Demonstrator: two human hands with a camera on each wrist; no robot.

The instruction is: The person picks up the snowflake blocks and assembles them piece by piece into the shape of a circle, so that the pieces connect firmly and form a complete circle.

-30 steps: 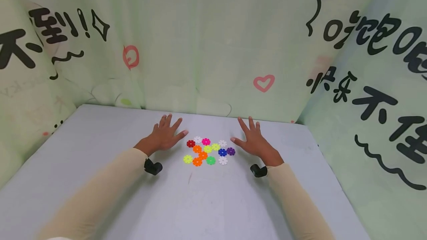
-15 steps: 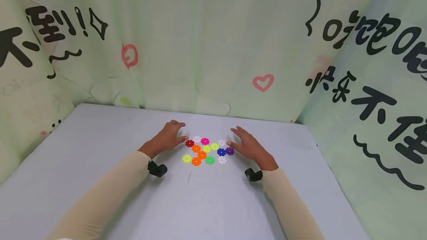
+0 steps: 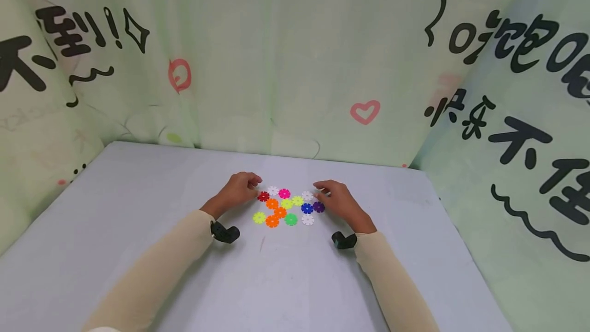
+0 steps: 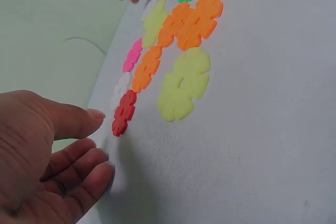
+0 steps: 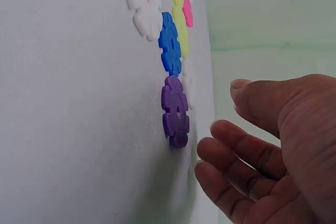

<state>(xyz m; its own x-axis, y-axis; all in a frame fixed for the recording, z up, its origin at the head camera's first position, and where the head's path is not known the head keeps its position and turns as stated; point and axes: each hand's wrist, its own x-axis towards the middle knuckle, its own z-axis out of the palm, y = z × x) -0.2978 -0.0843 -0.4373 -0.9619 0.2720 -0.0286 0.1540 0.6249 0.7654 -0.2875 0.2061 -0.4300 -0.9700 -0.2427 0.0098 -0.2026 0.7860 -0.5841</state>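
In the head view, flat flower-shaped pieces lie in a loose cluster on the pale surface. The left hand is by the cluster's left side, close to the red piece; the right hand is by its right side, close to the purple piece. The fingers of both hands bend inward.

In the left wrist view, the left grip is apart: the thumb reaches out, the fingers curve loosely, and only air lies between them. The red piece lies just beside the thumb tip, with a narrow gap showing. A large-looking yellow piece lies nearer the camera.

In the right wrist view, the right grip is also apart, thumb well clear of the loosely bent fingers, only air between. The purple piece lies near the fingertips, the blue piece next to it.
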